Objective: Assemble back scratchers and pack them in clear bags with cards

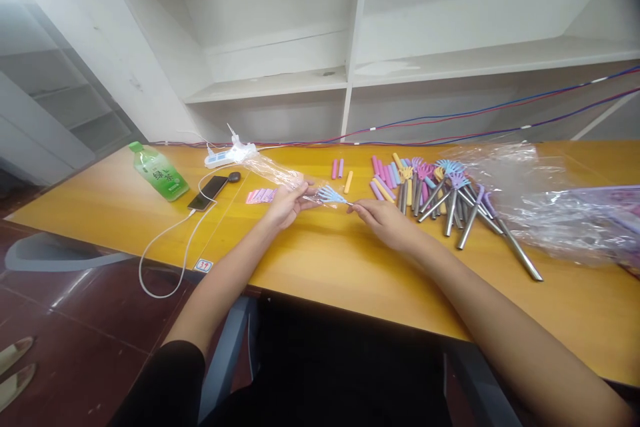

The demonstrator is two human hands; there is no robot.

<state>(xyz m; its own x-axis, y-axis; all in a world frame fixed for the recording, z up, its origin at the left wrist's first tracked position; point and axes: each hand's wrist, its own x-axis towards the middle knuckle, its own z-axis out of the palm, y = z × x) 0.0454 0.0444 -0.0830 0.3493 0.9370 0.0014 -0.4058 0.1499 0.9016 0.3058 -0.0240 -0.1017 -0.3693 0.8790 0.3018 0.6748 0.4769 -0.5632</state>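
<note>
My left hand [290, 205] is closed on a long clear plastic bag [275, 170], which trails back to the left. Between my hands is a back scratcher [332, 195] with a light blue claw-shaped head. The head lies at the bag's near end; I cannot tell how far inside it is. Fingers of my right hand [387, 221] pinch the scratcher's thin metal stem just behind the head. To the right lies a pile of back scratchers [453, 190] with metal handles and purple, pink, yellow and blue heads. Several coloured tubes [384, 173] lie beside that pile.
A green bottle [159, 172], a phone [208, 193] with a white cable and a power strip [220, 159] stand or lie at left. Small pink-purple cards [261, 196] are near my left hand. Clear plastic wrapping [535, 200] covers the right side. White shelves [270, 90] rise behind.
</note>
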